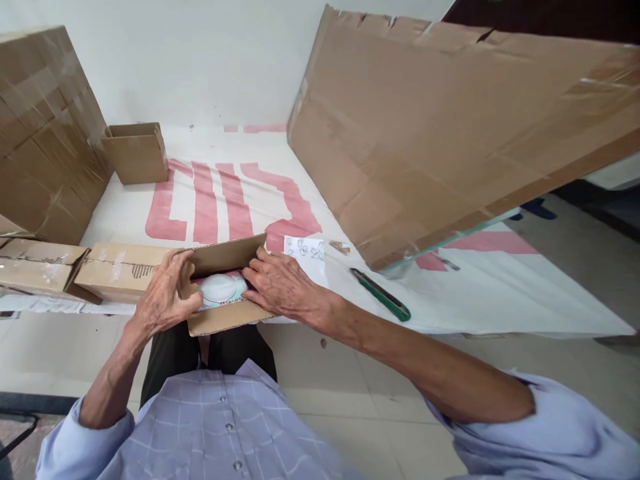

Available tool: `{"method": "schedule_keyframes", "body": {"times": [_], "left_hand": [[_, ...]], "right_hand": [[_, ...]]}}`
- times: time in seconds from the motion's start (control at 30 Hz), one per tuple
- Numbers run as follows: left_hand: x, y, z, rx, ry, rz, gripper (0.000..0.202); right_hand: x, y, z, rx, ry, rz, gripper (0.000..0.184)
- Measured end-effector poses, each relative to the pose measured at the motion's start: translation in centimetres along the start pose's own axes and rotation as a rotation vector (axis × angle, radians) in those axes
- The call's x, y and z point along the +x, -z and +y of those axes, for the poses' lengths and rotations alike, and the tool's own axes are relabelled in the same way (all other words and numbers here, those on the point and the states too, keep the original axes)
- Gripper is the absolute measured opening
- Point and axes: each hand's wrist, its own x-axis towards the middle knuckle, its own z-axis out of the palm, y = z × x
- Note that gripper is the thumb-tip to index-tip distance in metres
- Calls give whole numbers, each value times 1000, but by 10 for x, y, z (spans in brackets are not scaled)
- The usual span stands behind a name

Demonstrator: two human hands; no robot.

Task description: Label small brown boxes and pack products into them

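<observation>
An open cardboard box [225, 319] lies at the table's front edge, its two long flaps spread to the back and to the front. Inside it sits a pack with a white oval lid [219, 289] and pink and teal print, which looks like wet wipes. My left hand [167, 290] grips the box's left end, fingers curled over and thumb by the pack. At the right end my right hand [280, 283] is closed over the box, fingertips bent inward beside the pack. Its lower fingers partly hide that end.
Closed cartons [120, 267] line the front edge on the left. A small open carton [137, 157] stands farther back. A green box cutter [381, 295] and a printed sheet [306, 253] lie to the right. Large cardboard panels [450, 133] rise on both sides.
</observation>
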Motion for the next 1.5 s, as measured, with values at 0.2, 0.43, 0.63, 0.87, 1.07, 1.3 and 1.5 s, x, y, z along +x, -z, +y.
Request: {"method": "schedule_keyframes", "body": {"times": [0.2,0.43,0.63,0.87,1.07,1.3,1.5], "left_hand": [[-24,5,-16,-129,-13,-14,65],[-25,9,-13,-109,-42,-69,72],[-17,13,-15,-92,3,-112,82],[-2,4,-26,-35,-29,-99,86],[17,10,-30,-5,-21,-132,86],[30,46,-31,-231,-170,-7,98],[69,78,-11,-295,-378,71,107]], "right_hand": [[30,9,-14,-84,-4,-304,27],[59,-31,-15,75,153,-419,47],[44,-34,-1,267,106,-271,55],[30,-10,4,344,-44,-46,41],[17,24,21,685,-81,205,52],[32,69,45,1261,-237,176,57],[73,74,45,1486,-175,55,63]]}}
